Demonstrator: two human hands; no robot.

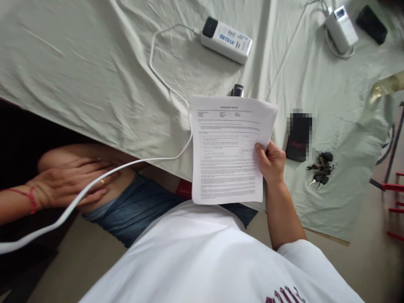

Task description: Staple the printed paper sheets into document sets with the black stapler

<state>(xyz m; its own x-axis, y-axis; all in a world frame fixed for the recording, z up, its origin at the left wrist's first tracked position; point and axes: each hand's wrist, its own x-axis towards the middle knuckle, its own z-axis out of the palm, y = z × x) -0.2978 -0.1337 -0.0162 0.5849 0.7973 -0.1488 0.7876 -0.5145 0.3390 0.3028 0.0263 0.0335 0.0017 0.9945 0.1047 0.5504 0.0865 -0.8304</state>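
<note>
My right hand [270, 162] grips a stack of printed papers [225, 168] by its right edge, thumb on top of the front sheet. The stack is tilted toward me at the table edge, its text facing up. At the left, my left hand [74, 181] lies flat on my bare knee, fingers stretched out, with a ring and a red thread on the wrist. A white cable [139, 161] passes in front of that hand and runs up behind the papers' left side. Behind the papers' top edge, a small black object [237, 90] is partly hidden.
A pale green cloth [94, 75] covers the table. On it lie a white power bank [226, 40], joined to the cable, a dark phone [299, 136], keys [322, 168], a white charger [341, 31] and a black object [371, 24]. A red metal frame [393, 187] stands at the right.
</note>
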